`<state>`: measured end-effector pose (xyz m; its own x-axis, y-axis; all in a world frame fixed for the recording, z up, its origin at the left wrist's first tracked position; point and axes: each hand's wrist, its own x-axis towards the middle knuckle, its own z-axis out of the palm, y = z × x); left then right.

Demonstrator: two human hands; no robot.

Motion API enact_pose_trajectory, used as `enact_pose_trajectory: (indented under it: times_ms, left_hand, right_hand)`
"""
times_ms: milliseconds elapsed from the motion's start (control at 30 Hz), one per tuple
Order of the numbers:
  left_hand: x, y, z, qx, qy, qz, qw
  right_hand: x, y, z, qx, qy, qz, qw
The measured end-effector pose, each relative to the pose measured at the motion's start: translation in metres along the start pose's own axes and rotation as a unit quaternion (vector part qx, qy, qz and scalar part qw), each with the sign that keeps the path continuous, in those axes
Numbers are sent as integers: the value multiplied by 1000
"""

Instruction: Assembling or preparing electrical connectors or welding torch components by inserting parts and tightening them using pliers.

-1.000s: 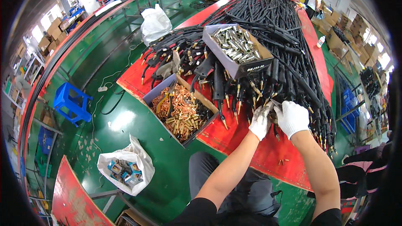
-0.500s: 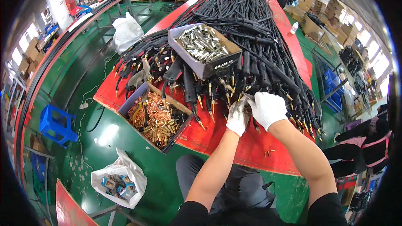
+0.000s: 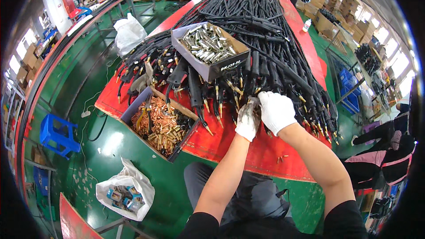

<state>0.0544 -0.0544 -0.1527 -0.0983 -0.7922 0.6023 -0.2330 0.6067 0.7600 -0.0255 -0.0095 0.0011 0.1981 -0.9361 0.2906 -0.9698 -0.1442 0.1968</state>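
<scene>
At the near edge of a dense bundle of black cables (image 3: 248,4), my two gloved hands meet fingertip to fingertip. My left hand (image 3: 248,119), its white glove smudged dark, is closed around a cable end that is mostly hidden by the fingers. Against it, my right hand (image 3: 277,113) pinches with thumb and forefinger; what lies in that pinch cannot be made out. Brass-tipped cable ends (image 3: 220,106) hang around both hands. Left of them, an open carton (image 3: 188,144) holds copper and brass fittings and yellow-handled pliers (image 3: 149,115).
Silvery metal sleeves fill another carton (image 3: 230,67) lying on the cables. Small brass pieces (image 3: 281,158) lie on the red table (image 3: 248,159). A white sack (image 3: 104,190) of small packets and a blue stool (image 3: 59,135) stand left. People are at the far end and right.
The view has shifted slightly. My right fingertips have moved up and away from the left hand's palm, and a grey piece seen between the hands no longer shows.
</scene>
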Motion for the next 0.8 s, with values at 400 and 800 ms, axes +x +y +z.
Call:
enact_pose_trajectory:
  times_ms: [400, 800]
  left_hand:
    - [8, 20, -9, -30, -22, 10, 999]
    - [-7, -28, 25, -331, -51, -171, 927]
  right_hand:
    - [-8, 8, 7, 28, 14, -4, 999]
    - [-5, 1, 1, 63, -15, 31, 997]
